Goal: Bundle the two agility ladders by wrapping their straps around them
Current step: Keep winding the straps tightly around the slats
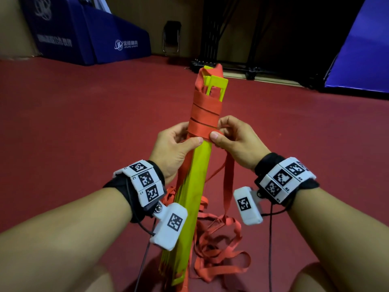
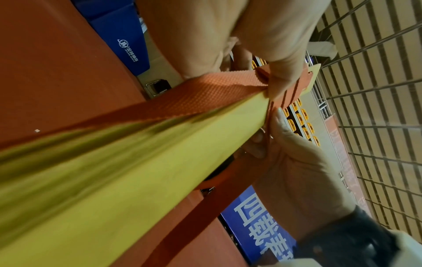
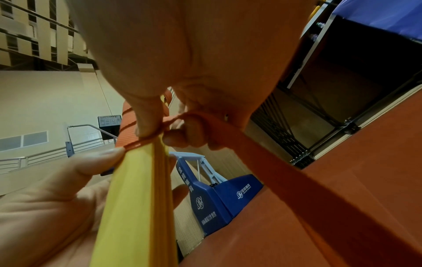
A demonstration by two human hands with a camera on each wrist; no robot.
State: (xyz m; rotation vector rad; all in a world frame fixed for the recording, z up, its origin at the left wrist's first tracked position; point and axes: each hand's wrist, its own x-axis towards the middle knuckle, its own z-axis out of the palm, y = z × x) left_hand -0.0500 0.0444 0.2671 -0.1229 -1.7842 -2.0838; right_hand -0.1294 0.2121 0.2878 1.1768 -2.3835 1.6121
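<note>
The head view is rather dim, with soft light from above. The floor [image 1: 84, 127] shows no glare and only weak shadows. The far right corner of the room is almost black. Straight lines bend near the edges, and the forearms look stretched at the bottom corners. The hands and the straps [image 1: 205, 119] are sharp there.

In the left wrist view the rungs [image 2: 137, 162] are very close, smeared and out of focus, with dark streaks; the wall [image 2: 376, 108] behind is brighter. In the right wrist view the palm [image 3: 194, 54] is blurred, colours look warm and noisy, and the edges curve strongly.
</note>
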